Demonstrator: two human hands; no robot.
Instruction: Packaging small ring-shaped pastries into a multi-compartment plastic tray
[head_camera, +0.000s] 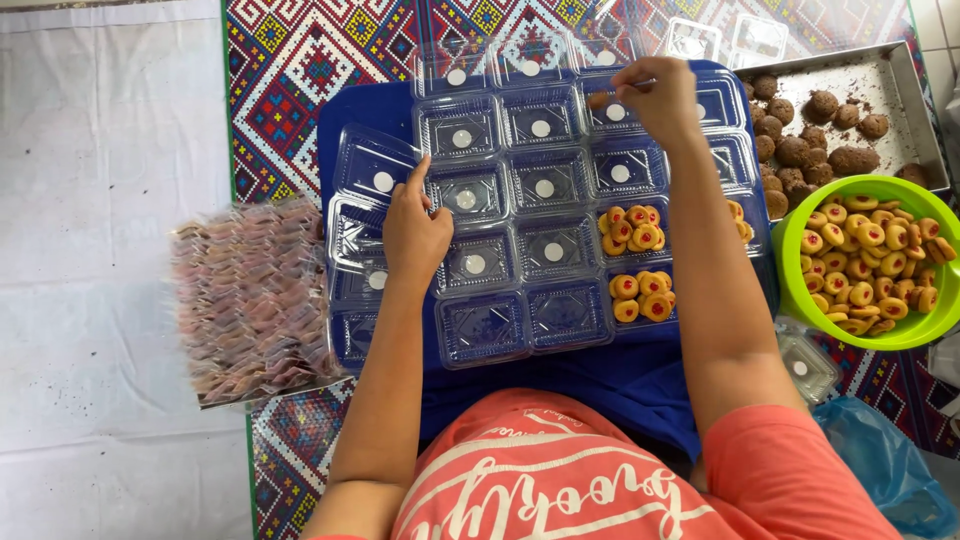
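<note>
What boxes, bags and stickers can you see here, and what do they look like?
Clear plastic boxes: square, in rows on the blue board, two holding cookies.
Round white stickers: one inside most boxes.
Bag of small packets: clear, pinkish, left of the boxes.
Blue plastic bag: bottom right.
Left hand touches a box; right hand reaches the back row.

One green bowl, one metal tray, two hands, many clear boxes.
</note>
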